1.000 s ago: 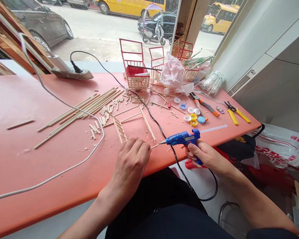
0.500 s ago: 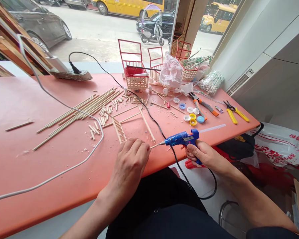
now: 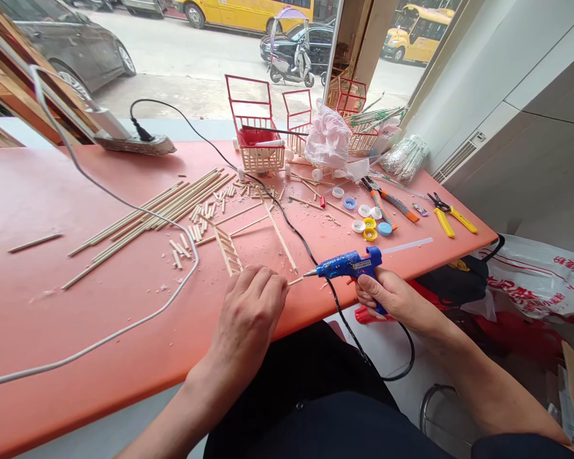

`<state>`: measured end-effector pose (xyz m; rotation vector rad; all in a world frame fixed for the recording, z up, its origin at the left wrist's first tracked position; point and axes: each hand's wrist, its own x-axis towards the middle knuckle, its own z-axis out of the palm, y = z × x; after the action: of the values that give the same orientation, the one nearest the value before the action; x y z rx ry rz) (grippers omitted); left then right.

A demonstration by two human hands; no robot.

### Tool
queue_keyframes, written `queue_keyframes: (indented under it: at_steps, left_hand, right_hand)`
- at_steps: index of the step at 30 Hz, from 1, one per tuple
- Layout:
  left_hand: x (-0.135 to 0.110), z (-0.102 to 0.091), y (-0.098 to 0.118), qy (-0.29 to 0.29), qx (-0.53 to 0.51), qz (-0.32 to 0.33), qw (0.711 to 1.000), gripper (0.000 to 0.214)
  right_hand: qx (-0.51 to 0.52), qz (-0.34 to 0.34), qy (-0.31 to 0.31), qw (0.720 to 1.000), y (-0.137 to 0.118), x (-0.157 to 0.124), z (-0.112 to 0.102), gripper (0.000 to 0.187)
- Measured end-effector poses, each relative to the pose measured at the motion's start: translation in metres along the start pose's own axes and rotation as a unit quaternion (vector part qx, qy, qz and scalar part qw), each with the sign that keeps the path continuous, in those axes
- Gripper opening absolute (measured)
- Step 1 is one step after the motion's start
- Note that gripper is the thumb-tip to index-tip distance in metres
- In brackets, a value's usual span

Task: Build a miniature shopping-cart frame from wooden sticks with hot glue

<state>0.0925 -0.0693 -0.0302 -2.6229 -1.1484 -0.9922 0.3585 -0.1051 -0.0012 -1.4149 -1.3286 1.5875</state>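
Note:
My left hand (image 3: 253,306) is closed on a short wooden stick (image 3: 295,281), whose end pokes out to the right of the fingertips. My right hand (image 3: 387,296) grips a blue hot glue gun (image 3: 349,264) by its handle. The gun's metal nozzle points left, at or very near the free end of the stick; I cannot tell whether they touch. Just beyond my left hand lies a small ladder-like frame of sticks (image 3: 227,250), its near end hidden behind the fingers. A longer stick (image 3: 282,239) rests to the right of that frame.
Long wooden sticks (image 3: 148,220) and short cut pieces lie left of centre. Small carts of sticks (image 3: 263,159) stand at the back. Bottle caps (image 3: 385,229), orange-handled pliers (image 3: 395,204) and yellow-handled cutters (image 3: 452,217) lie right. A black cord (image 3: 287,217) and white cable (image 3: 124,331) cross the table.
The glue gun's nozzle has drawn back very slightly from the tip of the stick. Both hands keep their grips, and the things on the table stay put.

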Motion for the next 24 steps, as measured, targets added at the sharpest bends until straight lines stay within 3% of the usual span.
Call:
queue_keyframes:
  at_steps: [24]
  left_hand:
    - [0.0001, -0.0002, -0.0017, 0.011, -0.005, 0.001, 1.000, 0.018]
  right_hand:
    - [-0.024, 0.000, -0.007, 1.000, 0.0027, -0.0026, -0.0044, 0.054]
